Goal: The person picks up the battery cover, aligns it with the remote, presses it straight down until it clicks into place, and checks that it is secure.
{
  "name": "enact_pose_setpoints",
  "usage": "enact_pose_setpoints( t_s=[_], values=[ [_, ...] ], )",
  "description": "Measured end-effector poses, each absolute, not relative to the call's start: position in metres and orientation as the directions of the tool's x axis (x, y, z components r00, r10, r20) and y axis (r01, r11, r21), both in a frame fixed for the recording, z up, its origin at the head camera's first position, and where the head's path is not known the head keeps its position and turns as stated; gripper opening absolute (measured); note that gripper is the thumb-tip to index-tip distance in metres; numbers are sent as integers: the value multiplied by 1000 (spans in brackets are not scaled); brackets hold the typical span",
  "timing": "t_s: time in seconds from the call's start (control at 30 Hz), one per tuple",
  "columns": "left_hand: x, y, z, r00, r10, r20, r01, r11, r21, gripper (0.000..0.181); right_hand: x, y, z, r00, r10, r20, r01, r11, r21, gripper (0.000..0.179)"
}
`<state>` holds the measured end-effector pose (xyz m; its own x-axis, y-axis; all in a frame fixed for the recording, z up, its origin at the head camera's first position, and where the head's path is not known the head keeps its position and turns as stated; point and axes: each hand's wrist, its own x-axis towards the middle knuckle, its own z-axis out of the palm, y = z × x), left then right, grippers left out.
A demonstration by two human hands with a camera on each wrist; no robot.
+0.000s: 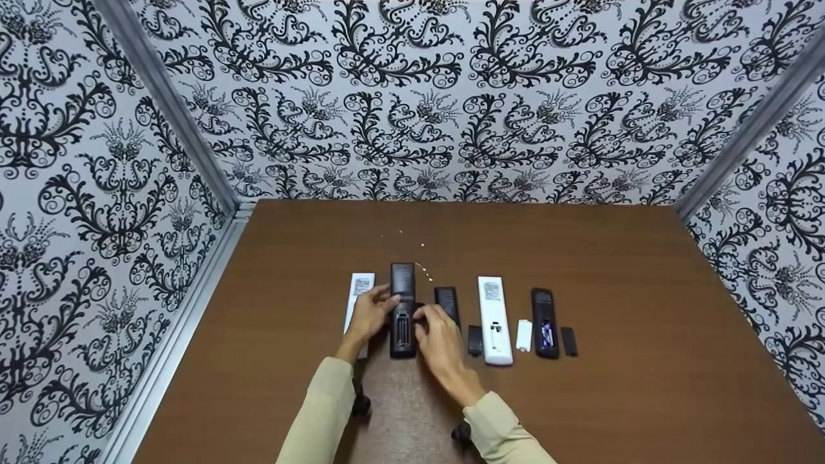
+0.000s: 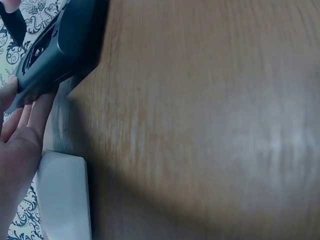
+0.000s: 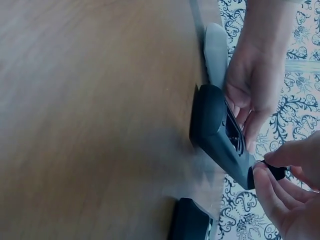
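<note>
My left hand [image 1: 370, 314] grips a black remote control [image 1: 403, 283] by its left side, thumb on its back face. The remote lies back up, and its uncovered battery compartment shows at the near half. In the left wrist view my fingers [image 2: 42, 112] reach under the remote's edge. Just right of the compartment, my right hand [image 1: 441, 338] pinches a small black battery cover [image 3: 277, 172] between thumb and fingers. That cover also shows at the top left corner of the left wrist view, apart from the compartment.
Beside my left hand lies a white remote [image 1: 363, 281], partly hidden. To the right are a black remote [image 1: 446, 296], a black cover [image 1: 475, 340], an uncovered white remote [image 1: 492, 306], a white cover [image 1: 524, 335], a black remote with batteries [image 1: 543, 301] and another black cover [image 1: 568, 341].
</note>
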<state>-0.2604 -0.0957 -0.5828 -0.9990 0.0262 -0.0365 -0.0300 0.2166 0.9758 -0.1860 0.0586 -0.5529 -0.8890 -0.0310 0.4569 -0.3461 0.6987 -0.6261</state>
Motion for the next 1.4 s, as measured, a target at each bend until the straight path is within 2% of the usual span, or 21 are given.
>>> enact_pose_setpoints(
  t_s=[0.33, 0.57, 0.83, 1.0, 1.23, 1.4],
  values=[
    [-259, -98, -583, -997, 46, -58, -50, 175, 983, 47, -190, 62, -548, -867, -37, 497, -360, 737, -572, 15],
    [-258, -97, -584, -997, 57, -53, -42, 169, 985, 48, -189, 59, -545, -917, 3, 400, -285, 695, -659, 21],
    [-254, -98, -576, -998, 55, -30, -19, 196, 980, 47, -196, 55, -551, -904, -55, 423, -369, 602, -708, 15],
    [-244, -95, -556, -997, 70, -28, -13, 201, 980, 45, -197, 53, -555, -919, -66, 389, -353, 578, -736, 14],
    [-258, -98, -583, -998, 56, -16, -3, 222, 975, 47, -199, 50, -556, -929, -91, 359, -341, 587, -734, 13],
    [-258, -99, -583, -998, 46, -37, -26, 214, 976, 45, -201, 49, -558, -925, -107, 364, -355, 582, -732, 13]
  ],
)
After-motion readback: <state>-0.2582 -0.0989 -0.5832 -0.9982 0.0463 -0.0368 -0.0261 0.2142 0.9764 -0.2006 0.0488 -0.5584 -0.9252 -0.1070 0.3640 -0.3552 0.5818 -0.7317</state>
